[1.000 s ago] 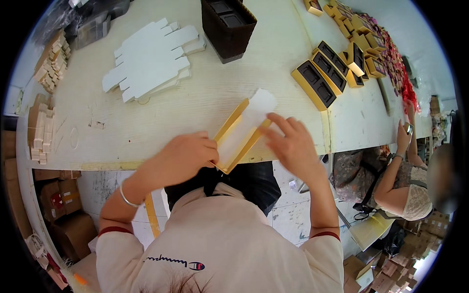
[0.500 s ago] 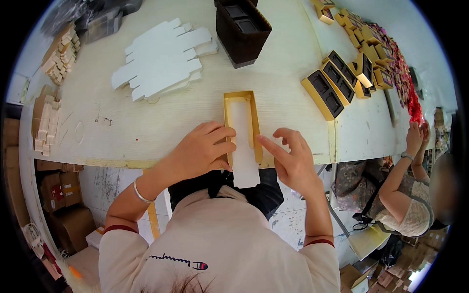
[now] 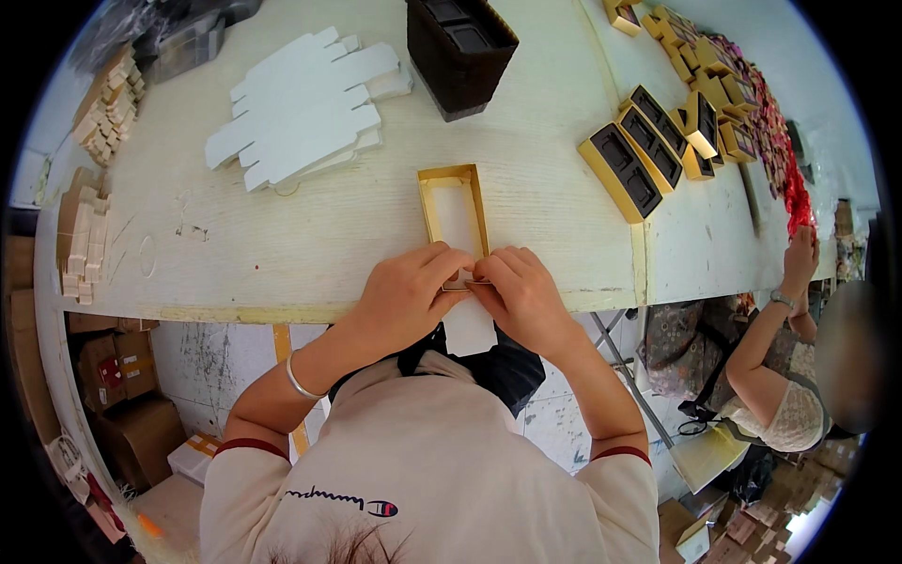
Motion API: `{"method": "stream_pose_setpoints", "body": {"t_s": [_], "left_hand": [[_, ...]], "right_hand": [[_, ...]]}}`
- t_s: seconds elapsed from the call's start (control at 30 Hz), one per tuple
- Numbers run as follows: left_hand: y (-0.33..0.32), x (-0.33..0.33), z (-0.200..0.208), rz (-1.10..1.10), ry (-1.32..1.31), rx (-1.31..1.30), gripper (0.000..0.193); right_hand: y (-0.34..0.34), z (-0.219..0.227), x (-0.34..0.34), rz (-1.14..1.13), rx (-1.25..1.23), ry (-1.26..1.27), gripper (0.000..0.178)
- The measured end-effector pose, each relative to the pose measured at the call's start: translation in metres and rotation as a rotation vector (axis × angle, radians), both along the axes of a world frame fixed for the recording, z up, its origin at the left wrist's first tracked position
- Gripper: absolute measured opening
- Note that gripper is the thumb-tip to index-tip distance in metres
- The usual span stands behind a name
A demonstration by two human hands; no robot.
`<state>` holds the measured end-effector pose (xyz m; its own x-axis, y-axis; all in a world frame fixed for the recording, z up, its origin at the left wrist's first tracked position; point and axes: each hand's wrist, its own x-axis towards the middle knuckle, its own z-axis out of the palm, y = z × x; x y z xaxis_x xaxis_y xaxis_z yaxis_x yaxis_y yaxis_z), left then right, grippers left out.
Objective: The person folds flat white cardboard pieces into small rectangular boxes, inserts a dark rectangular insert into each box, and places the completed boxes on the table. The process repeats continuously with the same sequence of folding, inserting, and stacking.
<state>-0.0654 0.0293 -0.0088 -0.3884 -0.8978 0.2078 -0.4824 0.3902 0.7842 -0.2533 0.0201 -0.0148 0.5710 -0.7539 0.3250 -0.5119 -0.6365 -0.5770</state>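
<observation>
A long, narrow gold box (image 3: 454, 218) with a white inside lies open on the pale wooden table (image 3: 282, 244), its near end at the table's front edge. My left hand (image 3: 406, 293) and my right hand (image 3: 519, 296) meet at that near end, fingertips pinching its gold rim and a white flap (image 3: 468, 324) that hangs down over the table edge. Both hands cover the box's near corners.
A stack of flat white die-cut cardboard blanks (image 3: 305, 103) lies at the back left. A dark brown box of trays (image 3: 458, 52) stands behind. Gold boxes with black inserts (image 3: 648, 146) sit to the right. Another person's arm (image 3: 770, 329) is at the far right. Small cardboard pieces (image 3: 89, 179) are piled left.
The gold box was tilted diagonally in my hands; now it lies straight on the table, pointing away. My hands have come together at its near end.
</observation>
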Motion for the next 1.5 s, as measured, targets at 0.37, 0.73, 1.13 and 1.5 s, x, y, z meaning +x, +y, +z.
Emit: {"method": "stream_pose_setpoints", "body": {"t_s": [0.37,0.73,1.13,1.5], "left_hand": [[-0.007,0.019,0.003,-0.146,0.018,0.099,0.01],[-0.018,0.034,0.007,-0.27,0.196,0.322,0.022],[0.008,0.011,0.0,0.036,0.005,-0.158,0.012],[-0.003,0.023,0.029,-0.241,-0.433,0.08,0.027]], "right_hand": [[0.037,0.014,-0.014,0.055,-0.17,0.187,0.062],[0.019,-0.003,0.014,-0.171,0.339,-0.474,0.022],[0.02,-0.006,0.016,-0.127,-0.33,0.13,0.031],[-0.009,0.022,0.007,0.189,0.098,0.309,0.015]]}}
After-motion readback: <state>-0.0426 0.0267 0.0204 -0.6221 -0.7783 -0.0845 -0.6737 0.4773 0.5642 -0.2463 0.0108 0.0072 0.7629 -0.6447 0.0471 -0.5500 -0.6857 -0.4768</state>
